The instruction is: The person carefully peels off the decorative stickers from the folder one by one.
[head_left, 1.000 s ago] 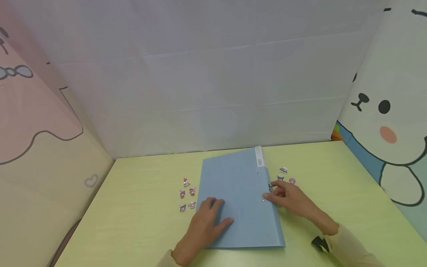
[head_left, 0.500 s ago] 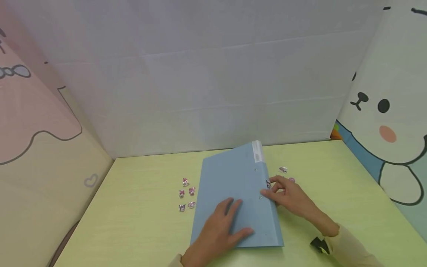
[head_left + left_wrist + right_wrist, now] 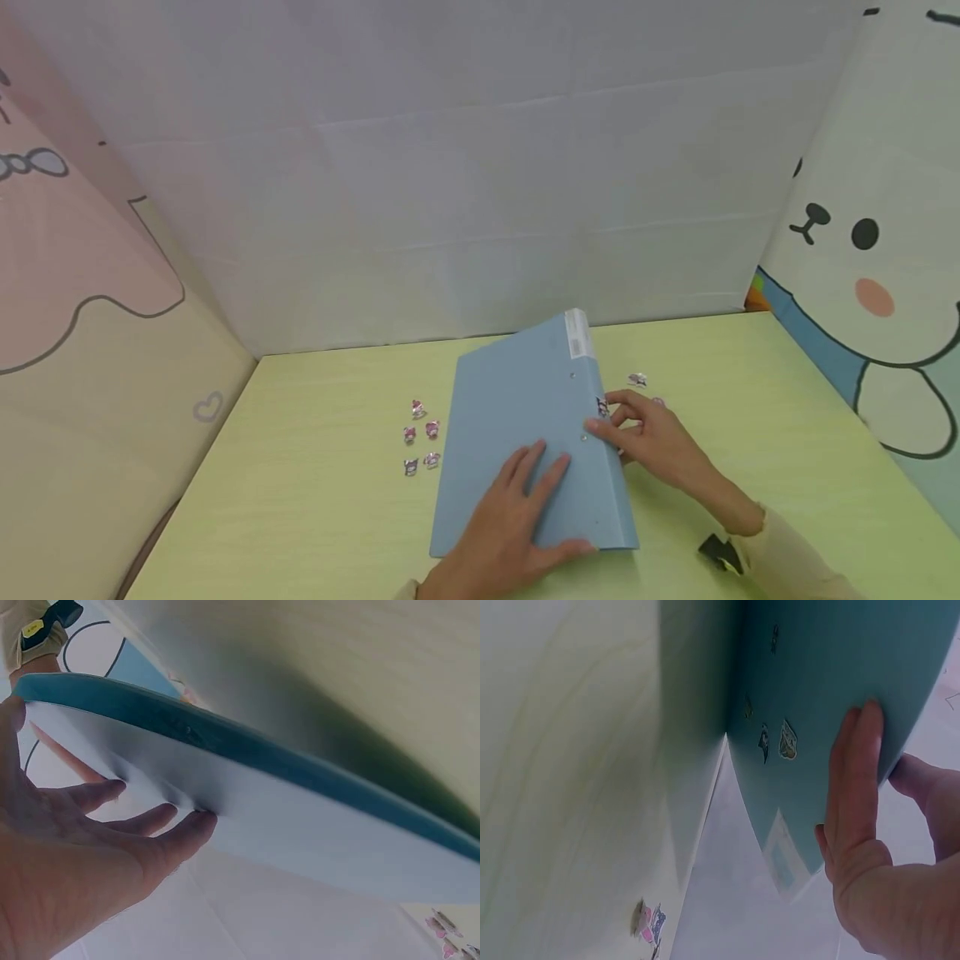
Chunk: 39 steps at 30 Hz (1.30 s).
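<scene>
A light blue file folder [image 3: 517,433] lies on the table with its spine edge, on the right, tipped up. Small cartoon stickers [image 3: 787,740] show on the spine in the right wrist view, near a white label [image 3: 580,333] at the far end. My right hand [image 3: 656,442] holds that spine edge, thumb over the cover and fingers against the spine. Spread across the near part of the cover is my left hand [image 3: 502,525]; its fingertips press on the surface [image 3: 292,825] in the left wrist view, with the thumb at the near edge.
Several small character pieces [image 3: 417,409] lie left of the folder. A few more [image 3: 637,380] lie beyond the right hand, partly hidden by it. A white wall sheet [image 3: 450,208] hangs along the table's [image 3: 322,467] back edge. A black device [image 3: 720,552] sits at the right sleeve.
The left hand has slid right across the cover toward the spine. The folder's spine edge has risen a little, and its far end has shifted slightly up and left; the right hand has stayed with it.
</scene>
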{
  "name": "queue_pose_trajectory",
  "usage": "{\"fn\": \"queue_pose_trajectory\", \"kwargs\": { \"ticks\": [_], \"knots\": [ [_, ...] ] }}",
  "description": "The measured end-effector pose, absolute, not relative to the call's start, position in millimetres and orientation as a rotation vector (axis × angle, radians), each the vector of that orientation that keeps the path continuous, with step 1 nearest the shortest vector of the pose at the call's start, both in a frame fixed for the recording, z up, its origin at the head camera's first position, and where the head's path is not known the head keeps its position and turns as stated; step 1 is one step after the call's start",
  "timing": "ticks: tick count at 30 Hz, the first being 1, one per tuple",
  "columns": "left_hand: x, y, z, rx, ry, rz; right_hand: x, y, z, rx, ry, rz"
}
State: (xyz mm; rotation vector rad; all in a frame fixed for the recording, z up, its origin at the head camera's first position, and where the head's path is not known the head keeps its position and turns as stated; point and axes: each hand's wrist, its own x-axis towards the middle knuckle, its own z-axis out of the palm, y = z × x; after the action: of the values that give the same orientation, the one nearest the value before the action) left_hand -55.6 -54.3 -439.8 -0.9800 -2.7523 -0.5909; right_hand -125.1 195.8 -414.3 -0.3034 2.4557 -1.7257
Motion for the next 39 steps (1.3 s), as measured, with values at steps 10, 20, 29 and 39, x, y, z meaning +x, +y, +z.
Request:
{"fn": "queue_pose_trajectory", "kwargs": {
  "ticks": [10, 20, 29, 39],
  "knots": [
    [-49.8, -45.6, -444.2, -1.012, -2.749, -0.504, -121.8, 192.3, -409.4, -0.323, 2.490, -1.730],
    [-47.1, -38.0, -450.6, -1.031, -2.602, -0.302, -118.9, 192.2, -406.7, -0.342, 2.495, -1.733],
    [-45.7, -34.8, -454.5, -1.031, -2.494, -0.294, -116.8, 190.5, -400.6, -0.274, 2.474, -1.748],
    [-45.6, -36.0, -451.8, -1.037, -2.486, -0.340, -115.3, 191.7, -400.8, -0.345, 2.436, -1.876]
  ]
}}
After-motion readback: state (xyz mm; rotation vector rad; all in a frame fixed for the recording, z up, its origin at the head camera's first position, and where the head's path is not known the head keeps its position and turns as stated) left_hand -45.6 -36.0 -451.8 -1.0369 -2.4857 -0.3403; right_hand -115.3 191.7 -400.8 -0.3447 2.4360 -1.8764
